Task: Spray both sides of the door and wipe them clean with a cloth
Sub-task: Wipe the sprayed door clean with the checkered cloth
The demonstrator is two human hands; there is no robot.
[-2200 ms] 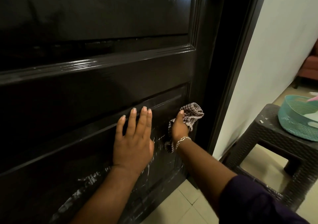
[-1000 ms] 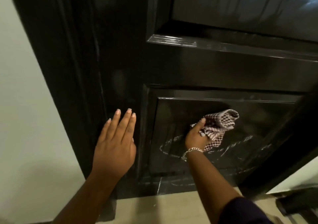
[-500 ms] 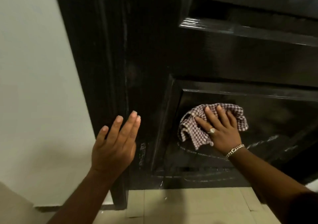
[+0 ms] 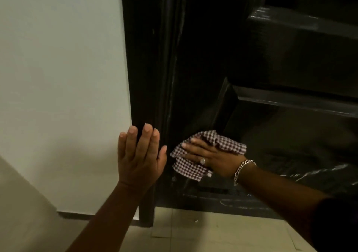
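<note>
Cloth point(image 4: 195, 166) slid left under right hand point(image 4: 215, 159), nearing door point(image 4: 290, 54) edge.

Silver chain bracelet point(image 4: 242, 169), ring point(image 4: 202, 161), dark sleeve point(image 4: 337, 222) on right arm

A pale wall point(image 4: 62, 77) is filling the left side, plain and unmarked, catching soft, dim light. A dark frame point(image 4: 143, 67) is running down its right edge to the floor point(image 4: 203, 234). Pale tiles are showing below, faint joints crossing them. A dark skirting strip point(image 4: 77, 214), possibly shadow, is lining the wall's foot.
</note>
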